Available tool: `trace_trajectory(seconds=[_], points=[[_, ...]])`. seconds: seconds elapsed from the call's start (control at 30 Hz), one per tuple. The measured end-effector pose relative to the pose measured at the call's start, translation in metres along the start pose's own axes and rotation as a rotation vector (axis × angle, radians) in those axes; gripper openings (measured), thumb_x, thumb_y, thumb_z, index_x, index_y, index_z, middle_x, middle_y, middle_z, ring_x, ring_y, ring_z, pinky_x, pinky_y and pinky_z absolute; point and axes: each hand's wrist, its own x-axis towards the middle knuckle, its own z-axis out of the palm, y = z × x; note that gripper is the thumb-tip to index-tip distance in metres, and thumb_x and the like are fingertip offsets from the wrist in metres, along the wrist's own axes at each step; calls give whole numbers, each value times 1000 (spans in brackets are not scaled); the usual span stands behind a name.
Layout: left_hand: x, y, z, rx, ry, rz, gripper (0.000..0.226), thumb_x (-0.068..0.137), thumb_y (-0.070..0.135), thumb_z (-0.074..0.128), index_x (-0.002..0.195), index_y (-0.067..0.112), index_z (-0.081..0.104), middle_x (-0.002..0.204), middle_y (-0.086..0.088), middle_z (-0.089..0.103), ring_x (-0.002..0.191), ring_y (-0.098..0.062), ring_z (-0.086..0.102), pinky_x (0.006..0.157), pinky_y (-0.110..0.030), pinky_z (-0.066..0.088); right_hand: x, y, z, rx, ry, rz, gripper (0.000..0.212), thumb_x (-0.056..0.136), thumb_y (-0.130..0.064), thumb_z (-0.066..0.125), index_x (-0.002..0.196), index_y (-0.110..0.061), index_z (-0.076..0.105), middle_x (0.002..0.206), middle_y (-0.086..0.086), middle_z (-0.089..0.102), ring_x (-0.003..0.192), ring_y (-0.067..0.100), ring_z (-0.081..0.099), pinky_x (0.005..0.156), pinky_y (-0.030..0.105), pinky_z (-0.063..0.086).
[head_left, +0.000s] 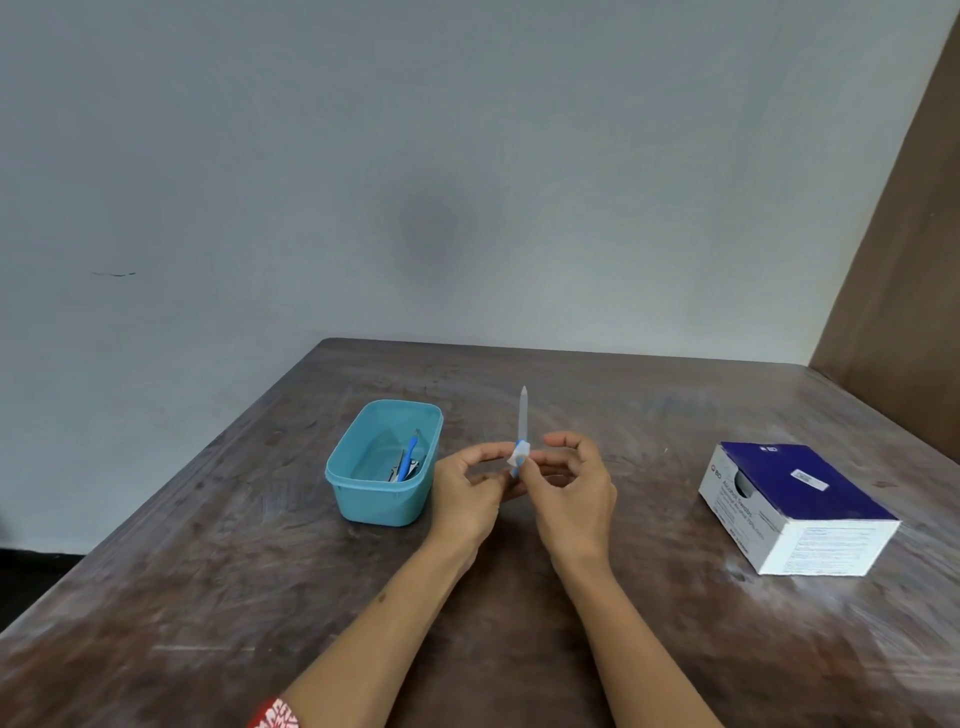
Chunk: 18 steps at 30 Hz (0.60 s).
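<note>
File (523, 415) stands upright in the air above the table (208, 597), between both hands, its grey blade pointing up and its blue handle low among the fingertips. A white wipe (517, 458) is folded round it where blade meets handle. The left hand (467, 493) appears to pinch that wipe against the file, and the right hand (574, 493) curls its fingers on the handle from the other side, though the exact hold is partly hidden.

Cleaning looks under way rather than done. The wipe sits at the base and the whole blade above it is bare, but I cannot tell whether the blade has been rubbed yet.

Just left of the hands, a teal tub (384, 499) holds a few more tools (405, 462), one with a blue handle. Nothing lies out on the table as finished, so those likely remain. Well to the right sits a swab box (800, 493), its opening facing the hands.
</note>
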Motion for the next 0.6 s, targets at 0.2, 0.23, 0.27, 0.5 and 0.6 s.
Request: trace_trajectory(seconds=[0.2, 0.23, 0.27, 0.5, 0.6], points=[[-1, 2, 1, 27, -41, 3, 24, 79, -10, 64, 98, 4, 67, 76, 0, 71, 66, -9, 71, 58, -18, 56, 0, -2, -1, 51, 12, -1, 35, 79, -8, 71, 100, -27, 51, 76, -4, 70, 76, 8, 67, 69, 22, 54], [-1, 2, 1, 23, -42, 4, 24, 79, -11, 64, 98, 4, 67, 72, 2, 70, 64, -8, 70, 57, -17, 55, 0, -2, -1, 56, 10, 0, 36, 78, -8, 71, 100, -27, 50, 76, -4, 70, 76, 8, 67, 70, 23, 54], [-2, 2, 1, 26, -36, 10, 24, 79, -11, 63, 97, 5, 67, 70, 5, 69, 63, -6, 70, 56, -16, 55, 0, -2, -2, 61, -1, 4, 36, 78, -7, 71, 98, -28, 49, 75, -3, 70, 74, 9, 67, 69, 22, 54], [-1, 1, 0, 46, -48, 20, 27, 81, -10, 62, 97, 10, 67, 63, 7, 72, 65, -6, 70, 56, -16, 54, -1, -4, -2, 68, -25, -8, 38, 79, -10, 71, 96, -31, 44, 75, 0, 70, 70, 10, 67, 62, 15, 52], [-2, 2, 0, 49, -53, 27, 27, 81, -11, 62, 94, 12, 66, 65, 5, 71, 63, -6, 70, 54, -14, 52, -1, -3, -2, 32, -35, -45, 35, 82, -14, 69, 98, -32, 43, 75, -1, 69, 74, 9, 67, 67, 21, 54]])
